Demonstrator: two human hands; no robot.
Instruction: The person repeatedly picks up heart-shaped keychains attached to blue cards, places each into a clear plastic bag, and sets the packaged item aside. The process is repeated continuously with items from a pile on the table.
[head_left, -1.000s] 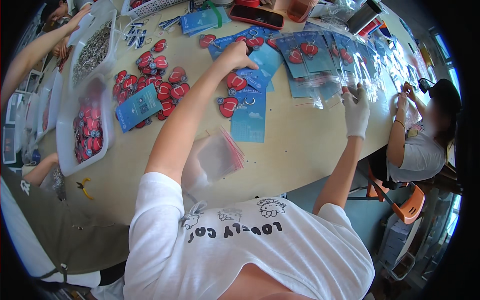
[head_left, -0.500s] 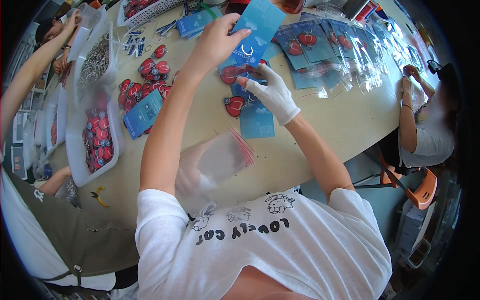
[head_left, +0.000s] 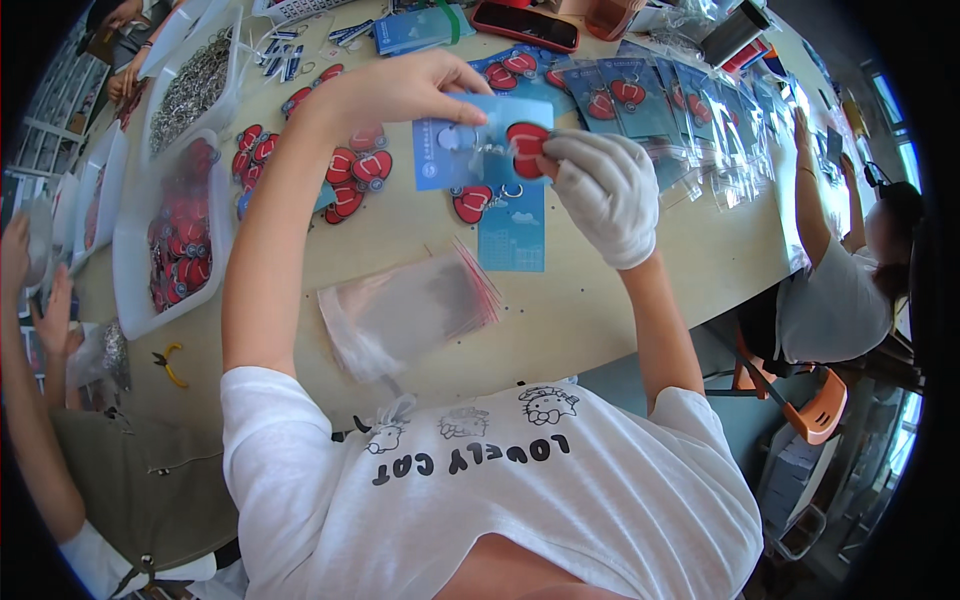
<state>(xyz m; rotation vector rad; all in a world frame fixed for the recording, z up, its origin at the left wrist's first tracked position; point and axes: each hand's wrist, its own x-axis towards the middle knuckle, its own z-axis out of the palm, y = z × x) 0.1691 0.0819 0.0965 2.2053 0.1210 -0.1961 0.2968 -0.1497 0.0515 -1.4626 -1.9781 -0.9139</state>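
My bare left hand [head_left: 428, 88] pinches a blue printed card [head_left: 436, 158] by its upper edge, above the table. In my right hand [head_left: 608, 195], which wears a white glove, a red charm keychain [head_left: 527, 150] is gripped between thumb and fingers. The charm lies over the card's right end, and its metal links run across the card's face. Below them, another red keychain [head_left: 472, 205] and a blue card [head_left: 512, 243] rest on the table. Nearer to me is a pile of clear zip bags [head_left: 405, 315] with red-edged openings.
Red keychains [head_left: 362, 168] lie loose at left, by white bins of charms [head_left: 122, 250] and metal rings [head_left: 190, 100]. Bagged cards [head_left: 640, 100] spread at far right; a phone [head_left: 525, 27] lies at the back. Yellow pliers [head_left: 172, 365] sit front left. Co-workers flank the table.
My left hand has lowered the card and turned it sideways. My gloved right hand, earlier low over the keychains, now holds one up against the card.
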